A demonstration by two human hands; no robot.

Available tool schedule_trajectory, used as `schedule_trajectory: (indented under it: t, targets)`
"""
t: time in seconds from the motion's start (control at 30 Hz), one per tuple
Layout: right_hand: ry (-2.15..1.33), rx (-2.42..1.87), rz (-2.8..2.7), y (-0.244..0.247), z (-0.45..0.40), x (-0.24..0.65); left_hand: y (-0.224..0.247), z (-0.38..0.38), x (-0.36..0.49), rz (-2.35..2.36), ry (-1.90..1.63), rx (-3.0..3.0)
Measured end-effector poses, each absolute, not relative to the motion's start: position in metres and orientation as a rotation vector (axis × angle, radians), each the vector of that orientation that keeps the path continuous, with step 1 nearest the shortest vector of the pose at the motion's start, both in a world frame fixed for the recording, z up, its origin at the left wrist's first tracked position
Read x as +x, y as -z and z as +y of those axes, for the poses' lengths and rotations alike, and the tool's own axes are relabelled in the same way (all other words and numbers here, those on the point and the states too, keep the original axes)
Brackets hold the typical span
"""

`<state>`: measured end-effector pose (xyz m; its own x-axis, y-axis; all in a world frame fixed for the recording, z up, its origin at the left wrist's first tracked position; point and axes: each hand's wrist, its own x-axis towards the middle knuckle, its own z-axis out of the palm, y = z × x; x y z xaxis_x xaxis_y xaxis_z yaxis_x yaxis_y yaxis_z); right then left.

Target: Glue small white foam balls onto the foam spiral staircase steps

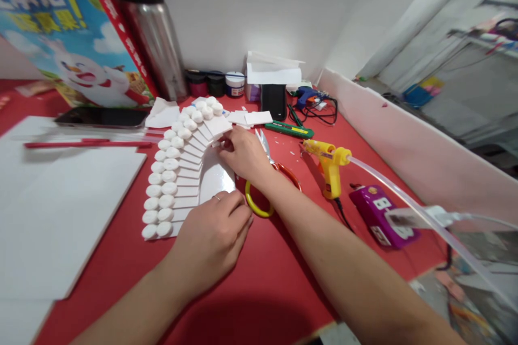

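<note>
A curved white stair-like model (188, 172) stands on the red table, its thin white steps fanned in an arc. Round white discs (168, 188) line its outer side in two rows. My right hand (246, 153) is pinched at the inner side of the topmost steps, with a small white piece (217, 144) at the fingertips. My left hand (216, 232) rests at the near inner edge of the model with its fingers curled in; what lies under them is hidden. Beneath my right wrist lie scissors (259, 211) with yellow and red handles.
A yellow glue gun (328, 164) with a long clear glue stick lies right, beside a purple box (382, 215). Behind are a green cutter (288, 129), paint jars (234, 85) and a steel flask (156, 32). White boards (60, 215), a red pen (89, 144) and a phone (101, 117) lie left.
</note>
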<state>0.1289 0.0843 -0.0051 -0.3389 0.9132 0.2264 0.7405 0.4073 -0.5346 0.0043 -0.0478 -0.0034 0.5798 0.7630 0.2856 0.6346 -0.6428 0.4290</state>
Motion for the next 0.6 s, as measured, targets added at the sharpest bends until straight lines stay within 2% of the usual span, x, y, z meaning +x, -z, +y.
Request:
schedule_trajectory:
  t: [0.37,0.6]
  targets:
    - [-0.533,-1.388,-2.105,0.0081,0.0857,0.1317,0.0027,-0.0464,0.0048,1.166,-0.628,2.549]
    - [-0.456,-1.41,-2.126,0.0071,0.0859,0.132,0.004,-0.0467,0.0047,1.169,-0.622,2.551]
